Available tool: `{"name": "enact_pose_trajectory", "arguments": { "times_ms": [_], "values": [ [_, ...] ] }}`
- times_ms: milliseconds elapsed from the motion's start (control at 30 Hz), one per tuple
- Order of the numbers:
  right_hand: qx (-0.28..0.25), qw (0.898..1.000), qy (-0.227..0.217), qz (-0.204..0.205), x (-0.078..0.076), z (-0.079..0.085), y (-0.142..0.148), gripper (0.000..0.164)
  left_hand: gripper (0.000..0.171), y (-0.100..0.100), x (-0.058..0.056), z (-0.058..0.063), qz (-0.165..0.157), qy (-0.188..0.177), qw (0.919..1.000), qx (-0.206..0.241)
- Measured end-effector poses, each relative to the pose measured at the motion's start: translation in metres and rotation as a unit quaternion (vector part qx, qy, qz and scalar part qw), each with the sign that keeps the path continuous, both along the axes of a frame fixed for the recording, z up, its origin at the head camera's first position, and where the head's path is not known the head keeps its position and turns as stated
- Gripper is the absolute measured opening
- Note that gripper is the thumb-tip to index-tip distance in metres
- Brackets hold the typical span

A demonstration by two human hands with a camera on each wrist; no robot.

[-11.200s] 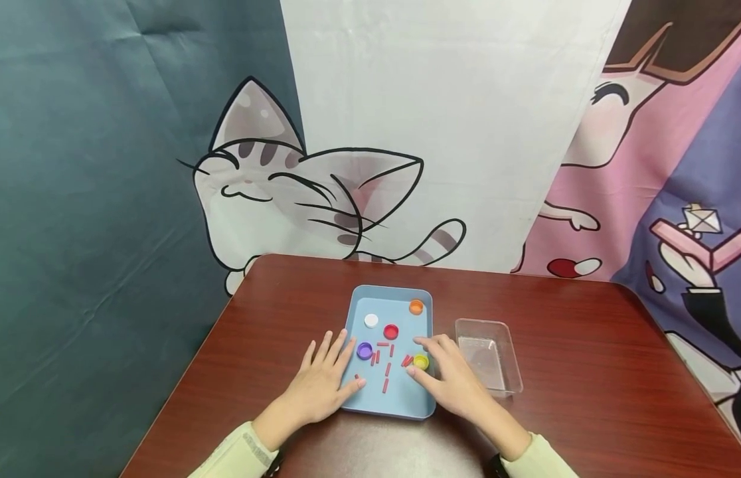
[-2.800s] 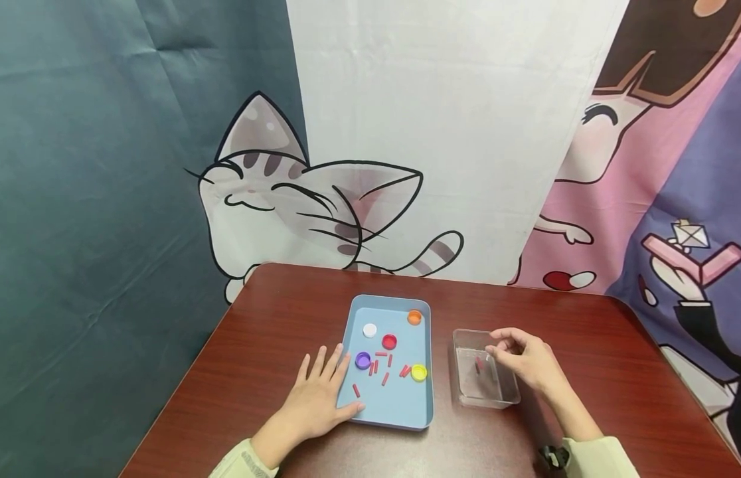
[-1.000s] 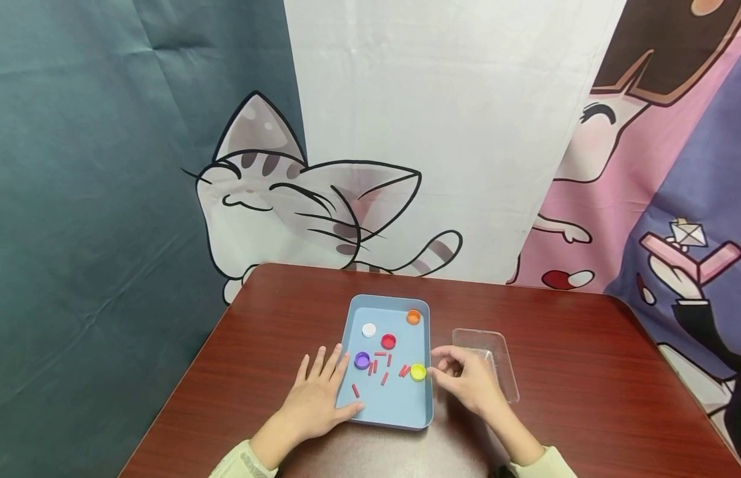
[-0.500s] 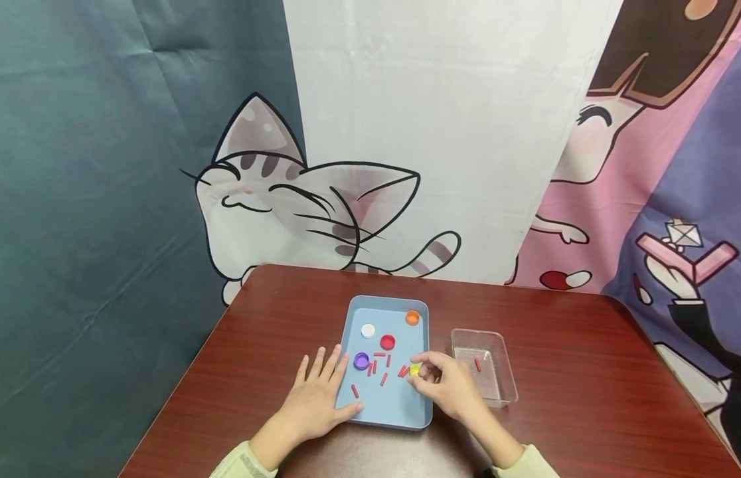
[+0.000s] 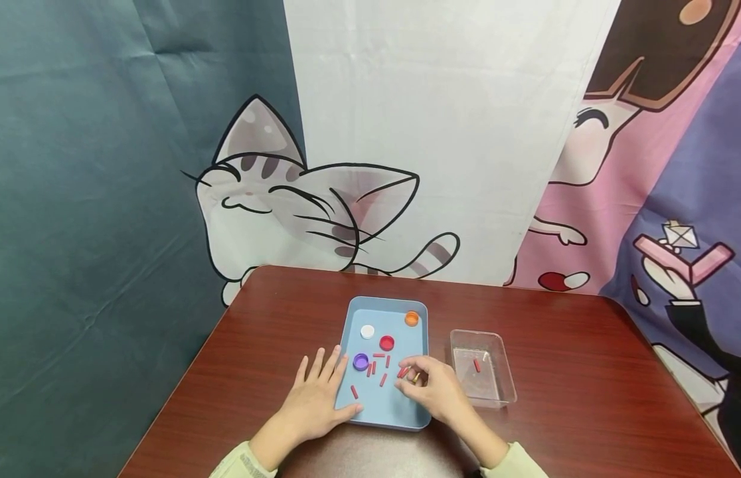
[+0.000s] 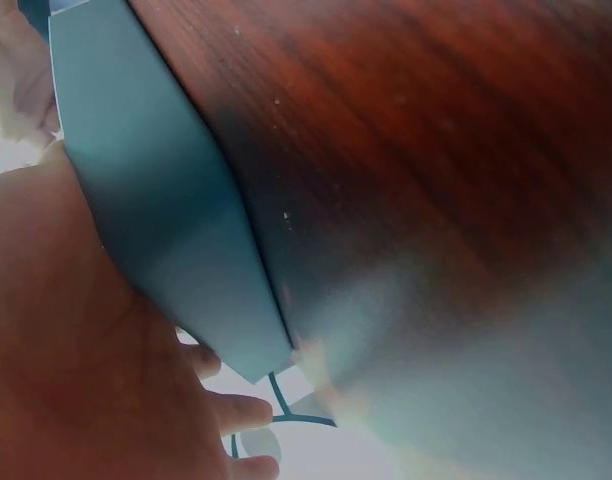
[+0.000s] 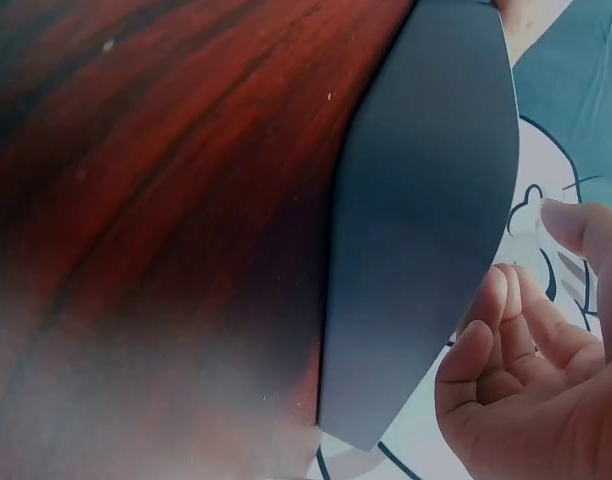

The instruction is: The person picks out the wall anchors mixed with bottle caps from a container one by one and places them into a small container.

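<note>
My left hand (image 5: pixel 317 397) rests flat at the left edge of a shallow blue tray (image 5: pixel 390 413), fingers spread and thumb over the near left corner. My right hand (image 5: pixel 435 388) hovers over the tray's right side, thumb and index finger apart around two small red sticks (image 5: pixel 403 372). In the right wrist view its other fingers (image 7: pixel 471 352) are curled, with nothing seen between them. A yellow cap (image 5: pixel 415 377) is mostly hidden behind the right fingers. Several more red sticks (image 5: pixel 383 380) lie loose in the tray near a purple cap (image 5: pixel 360 362).
Orange (image 5: pixel 411 318), red and white caps lie in the tray's far half. To its right stands a clear plastic box (image 5: pixel 493 392) with one red stick (image 5: pixel 477 366) inside. Both stand on a dark red-brown wooden table (image 5: pixel 275 318), before a cartoon cloth backdrop.
Since the oldest frame, one red stick has gone from the tray into the clear box. My right hand has since moved left from the box to over the tray; my left hand has stayed put.
</note>
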State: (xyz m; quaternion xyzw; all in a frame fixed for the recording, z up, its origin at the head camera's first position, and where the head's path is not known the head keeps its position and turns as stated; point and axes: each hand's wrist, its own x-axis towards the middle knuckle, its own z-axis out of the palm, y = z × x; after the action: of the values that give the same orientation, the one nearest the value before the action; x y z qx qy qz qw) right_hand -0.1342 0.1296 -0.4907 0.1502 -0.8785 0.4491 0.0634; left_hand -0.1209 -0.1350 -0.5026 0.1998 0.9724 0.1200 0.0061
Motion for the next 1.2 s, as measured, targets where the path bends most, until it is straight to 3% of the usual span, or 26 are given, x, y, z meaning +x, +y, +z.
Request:
{"name": "enact_pose_trajectory", "arguments": {
  "times_ms": [600, 900, 1200],
  "values": [
    [0.089, 0.996, 0.023, 0.013, -0.001, -0.008, -0.017, 0.028, 0.095, -0.001, -0.002, -0.005, -0.006, 0.007, 0.9999, -0.005],
    [0.152, 0.986, 0.061, -0.012, -0.006, -0.018, -0.027, 0.026, 0.094, -0.001, -0.002, -0.005, -0.01, 0.016, 0.9998, -0.006],
    [0.193, 0.978, 0.07, -0.038, -0.008, -0.021, -0.035, 0.03, 0.095, -0.001, -0.001, -0.003, -0.007, 0.015, 0.9998, -0.01]
  ]
}}
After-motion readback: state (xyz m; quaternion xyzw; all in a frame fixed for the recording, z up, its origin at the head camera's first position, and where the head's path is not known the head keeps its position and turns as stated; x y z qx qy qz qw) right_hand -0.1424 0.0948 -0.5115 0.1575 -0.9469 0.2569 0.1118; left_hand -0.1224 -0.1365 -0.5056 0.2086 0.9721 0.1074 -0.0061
